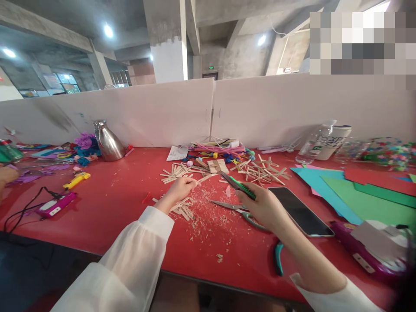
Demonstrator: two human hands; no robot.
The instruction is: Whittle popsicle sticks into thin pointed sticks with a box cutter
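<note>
Pinched in the fingers of my left hand (181, 190) is a thin wooden craft stick (207, 177), pointing away to the right. My right hand (262, 204) grips a utility knife (243, 187) with a green handle, its blade end close to the tip of the stick. Below them, pale wood shavings (208, 214) are scattered over the red table (123, 208). Scissors (227, 205) lie partly under my right hand. Loose craft sticks form one pile (183, 210) beside my left wrist and others (173, 172) farther back.
A black phone (300, 212), coloured paper (354, 190) and a purple power strip (360, 255) lie right. A steel jug (108, 141), yellow glue gun (77, 180) and another power strip (57, 205) are left. A white partition (156, 112) runs behind; another person's hand (8, 175) shows far left.
</note>
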